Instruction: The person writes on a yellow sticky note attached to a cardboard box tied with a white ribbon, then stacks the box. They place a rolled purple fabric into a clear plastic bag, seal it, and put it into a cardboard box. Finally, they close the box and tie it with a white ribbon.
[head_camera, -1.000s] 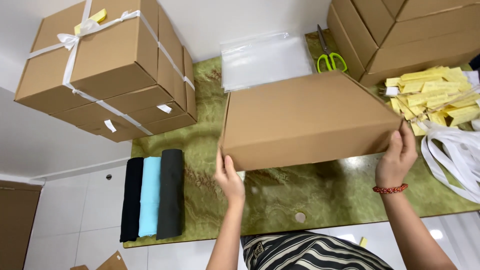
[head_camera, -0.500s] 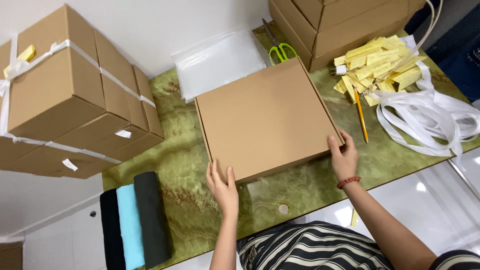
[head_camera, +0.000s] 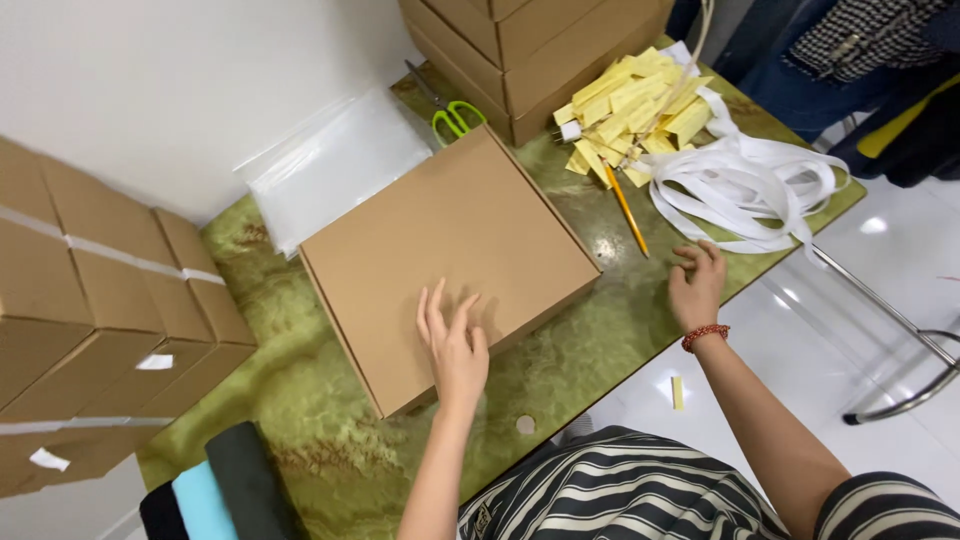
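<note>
Cardboard box (head_camera: 450, 265) lies closed mid-table (head_camera: 620, 330). Left hand (head_camera: 455, 345) flat on lid, fingers spread. Right hand (head_camera: 697, 285) open, empty, at box's 3 o'clock, near white ribbon (head_camera: 750, 185).

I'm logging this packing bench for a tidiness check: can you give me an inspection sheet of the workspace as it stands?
Surface: green marbled tabletop, partly covered.
Job's things: flat brown cardboard box, closed, lying flat; white ribbon tangle at the table's right edge.
Clutter: yellow paper strips, yellow pencil, green-handled scissors, clear plastic bags, rolled black and blue fabric.
Grippers: left hand flat on the box lid; right hand empty, beside the ribbon.
Cables: nothing seen.
Surroundings: ribbon-tied stacked cardboard boxes left, more boxes behind, white tiled floor.
</note>
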